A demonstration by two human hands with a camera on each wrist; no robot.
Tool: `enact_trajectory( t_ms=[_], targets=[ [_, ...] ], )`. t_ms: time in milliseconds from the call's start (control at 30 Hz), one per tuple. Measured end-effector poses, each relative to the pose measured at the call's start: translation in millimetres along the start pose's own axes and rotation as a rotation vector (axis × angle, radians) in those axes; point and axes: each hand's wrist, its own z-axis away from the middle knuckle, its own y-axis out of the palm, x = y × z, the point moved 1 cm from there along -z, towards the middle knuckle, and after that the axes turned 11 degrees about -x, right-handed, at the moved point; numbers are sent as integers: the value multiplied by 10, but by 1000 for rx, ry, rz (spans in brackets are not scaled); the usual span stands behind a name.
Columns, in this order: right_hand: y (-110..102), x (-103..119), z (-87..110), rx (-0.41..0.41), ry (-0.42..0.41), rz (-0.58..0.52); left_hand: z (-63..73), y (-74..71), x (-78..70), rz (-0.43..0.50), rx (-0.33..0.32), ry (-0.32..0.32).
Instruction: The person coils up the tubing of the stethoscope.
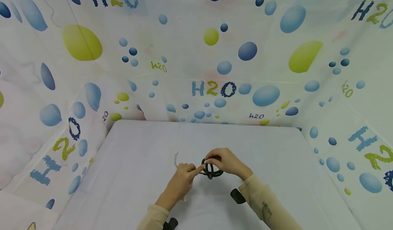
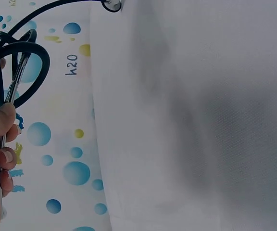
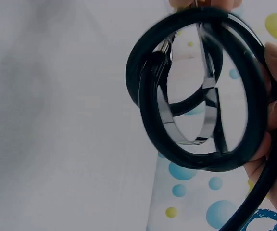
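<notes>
Black stethoscope between hands, left hand gripping metal tubes, right hand pinching tubing

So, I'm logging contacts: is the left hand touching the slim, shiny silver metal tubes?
Touching: the left wrist view shows the left hand gripping the slim silver metal tubes, curled round them.

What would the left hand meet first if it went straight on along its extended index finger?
Probably the coiled black rubbery tubing, held by the right hand. In the head view, the left hand points towards this tubing; depth is unclear, so they may be touching.
</notes>
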Motion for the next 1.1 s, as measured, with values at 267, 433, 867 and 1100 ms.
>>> enact_trajectory(
  t_ms=[267,433,867,1100],
  targets=[
    [-28,-194,-83,-38,34,-31,-11,-37,-19,65,-8,30],
    [-25,-241,-93,-59,77,-52,-17,-49,-29,72,-19,33],
    [-30,-297,-111,0,143,-86,-42,-57,-35,96,-81,78],
    [-49,-281,-101,58,251,-157,-17,-31,-51,95,-63,75]
  ],
)
